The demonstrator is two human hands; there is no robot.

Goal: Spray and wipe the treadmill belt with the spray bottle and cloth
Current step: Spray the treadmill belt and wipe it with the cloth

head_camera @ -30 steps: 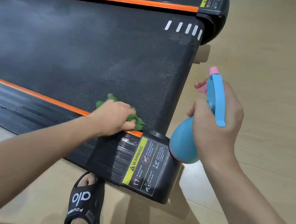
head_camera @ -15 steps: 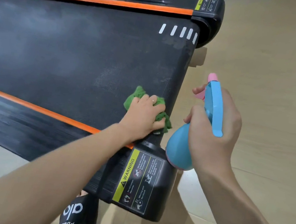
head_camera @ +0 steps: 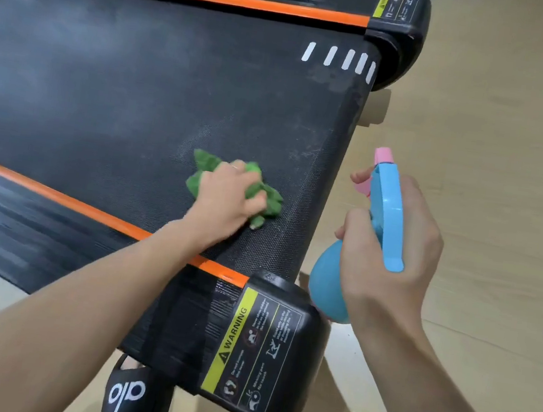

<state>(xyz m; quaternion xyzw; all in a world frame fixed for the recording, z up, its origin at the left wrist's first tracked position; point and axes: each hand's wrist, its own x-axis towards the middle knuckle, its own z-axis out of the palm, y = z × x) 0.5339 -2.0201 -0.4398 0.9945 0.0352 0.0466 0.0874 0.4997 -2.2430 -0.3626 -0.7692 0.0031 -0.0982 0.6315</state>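
A person's left hand (head_camera: pixel 230 193) pressed one crumpled green cloth (head_camera: pixel 264 194) onto the black textured treadmill belt (head_camera: pixel 124 82), near the belt's end edge, fingers curled over the wad so it could scrub the surface. The right hand (head_camera: pixel 393 242) wrapped its grip around one round blue plastic spray bottle with a pink nozzle (head_camera: pixel 386 200), held just beyond that edge, nozzle aimed toward the belt, probably ready for another spray. Pale flecks beside the cloth might have been mist or dust. One black slide sandal (head_camera: pixel 126 394) showed below the treadmill's frame.
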